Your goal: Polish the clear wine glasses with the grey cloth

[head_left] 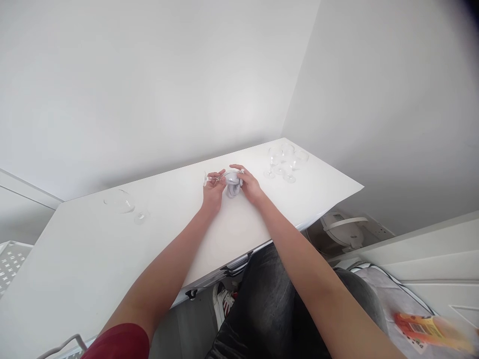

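At twelve o'clock our left hand (214, 193) is pinching the glass (215, 178) by its stem, our right hand (251, 188) clasping a cloth (232, 188) round the bowl. We seem to be wiping, which calls for gentle turns.

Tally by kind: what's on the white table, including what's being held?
Stemmed glasses: 5 (held glass, lone glass at left, three at right)
Grey cloth: 1
Total: 6

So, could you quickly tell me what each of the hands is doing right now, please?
Left hand: closed on the stem of a glass held sideways.
Right hand: closed on a grey cloth at the glass's bowl.
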A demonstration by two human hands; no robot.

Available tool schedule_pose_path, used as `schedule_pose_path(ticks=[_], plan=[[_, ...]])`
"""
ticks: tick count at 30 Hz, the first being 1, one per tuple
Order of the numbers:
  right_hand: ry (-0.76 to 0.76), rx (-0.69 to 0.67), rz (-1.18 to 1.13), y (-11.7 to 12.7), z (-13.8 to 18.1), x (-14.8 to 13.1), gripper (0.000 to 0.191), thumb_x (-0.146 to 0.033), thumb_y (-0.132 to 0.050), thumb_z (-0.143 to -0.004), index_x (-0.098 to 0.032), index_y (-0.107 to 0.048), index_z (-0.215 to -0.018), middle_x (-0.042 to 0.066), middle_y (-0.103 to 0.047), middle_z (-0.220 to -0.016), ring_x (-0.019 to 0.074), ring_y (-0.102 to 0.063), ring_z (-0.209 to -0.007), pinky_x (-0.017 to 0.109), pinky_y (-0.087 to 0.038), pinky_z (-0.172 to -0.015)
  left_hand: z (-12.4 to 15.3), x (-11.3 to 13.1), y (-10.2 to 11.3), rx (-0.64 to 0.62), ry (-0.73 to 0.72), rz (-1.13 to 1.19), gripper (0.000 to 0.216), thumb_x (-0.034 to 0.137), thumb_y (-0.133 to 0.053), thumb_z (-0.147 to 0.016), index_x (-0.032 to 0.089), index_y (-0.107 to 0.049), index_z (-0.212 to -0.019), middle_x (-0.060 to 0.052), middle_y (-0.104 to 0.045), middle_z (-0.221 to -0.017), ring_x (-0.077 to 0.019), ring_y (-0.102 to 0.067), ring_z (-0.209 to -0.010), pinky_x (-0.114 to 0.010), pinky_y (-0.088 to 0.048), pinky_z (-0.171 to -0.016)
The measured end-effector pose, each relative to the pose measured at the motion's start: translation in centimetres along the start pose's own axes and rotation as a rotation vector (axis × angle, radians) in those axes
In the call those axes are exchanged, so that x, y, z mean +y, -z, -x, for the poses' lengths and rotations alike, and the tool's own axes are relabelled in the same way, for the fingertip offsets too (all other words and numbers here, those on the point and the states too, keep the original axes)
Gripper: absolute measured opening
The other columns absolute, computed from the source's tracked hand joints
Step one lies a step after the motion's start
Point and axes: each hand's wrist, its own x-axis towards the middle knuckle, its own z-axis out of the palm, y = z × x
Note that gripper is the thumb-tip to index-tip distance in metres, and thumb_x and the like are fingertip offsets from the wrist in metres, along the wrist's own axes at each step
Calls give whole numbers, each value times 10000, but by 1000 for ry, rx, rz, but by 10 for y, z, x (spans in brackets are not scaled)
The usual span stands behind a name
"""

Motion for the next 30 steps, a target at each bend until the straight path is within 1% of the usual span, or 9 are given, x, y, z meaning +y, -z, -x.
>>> schedule_pose_path(ticks=[3,7,9,12,14,16,20,25,30], plan=[[66,56,-29,3,-2,0,469,-311,-795,-762,-288,-692,-1219,-16,-647,-893,176,-578,-828,294,-454,-751,4,0,-3,-60,-28,-59,444,408,-927,-721,225,-596,-952,-139,-655,-1446,-273,-593,-1384,-490,-464,-1149],[154,274,-106,10,-5,-2,455,-285,-838,-694,-283,-674,-1119,-31,-612,-860,158,-578,-803,291,-473,-744,4,-4,-3,-126,20,-126,417,326,-918,-722,227,-682,-1052,-122,-609,-1521,-288,-599,-1387,-504,-456,-1169],[171,347,-144,13,-6,-2,406,-277,-819,-697,-278,-659,-1070,-31,-599,-844,154,-573,-791,283,-470,-711,2,-6,0,-79,81,-100,359,320,-879,-753,219,-706,-1051,-110,-655,-1443,-271,-676,-1265,-484,-494,-1134],[190,378,-161,14,-7,-1,307,-269,-777,-712,-270,-624,-979,-29,-574,-795,153,-552,-727,287,-460,-648,-3,-6,4,-28,227,-5,311,471,-738,-865,185,-704,-984,-109,-749,-1087,-209,-745,-875,-438,-592,-922],[204,373,-123,14,-6,0,264,-277,-769,-720,-266,-598,-921,-34,-551,-745,149,-524,-669,289,-444,-611,-3,-3,3,-110,358,-3,470,627,-640,-899,166,-692,-974,-97,-726,-886,-187,-690,-662,-406,-590,-724],[216,361,-70,12,-5,1,249,-286,-780,-727,-261,-590,-886,-38,-533,-716,139,-497,-633,283,-424,-590,1,0,-1,-248,441,-63,535,685,-673,-865,160,-667,-966,-83,-707,-822,-181,-665,-598,-365,-546,-615],[219,341,-21,9,-1,-1,240,-312,-791,-757,-263,-587,-875,-41,-525,-715,130,-473,-613,272,-389,-560,10,7,-9,-425,431,-165,515,449,-920,-725,206,-582,-1028,-54,-744,-934,-182,-728,-694,-334,-549,-678],[212,242,-44,2,2,-7,247,-369,-792,-813,-274,-585,-911,-34,-517,-760,137,-479,-639,277,-391,-563,13,7,-10,-440,417,-240,567,388,-942,-716,233,-566,-1111,-111,-774,-1145,-217,-772,-834,-378,-559,-785],[289,347,-193,4,-1,-10,265,-418,-775,-851,-268,-559,-889,-17,-493,-848,141,-497,-725,288,-438,-651,13,7,-10,-437,381,-229,499,364,-926,-714,206,-658,-1105,-107,-756,-1140,-126,-671,-652,-289,-470,-597]])
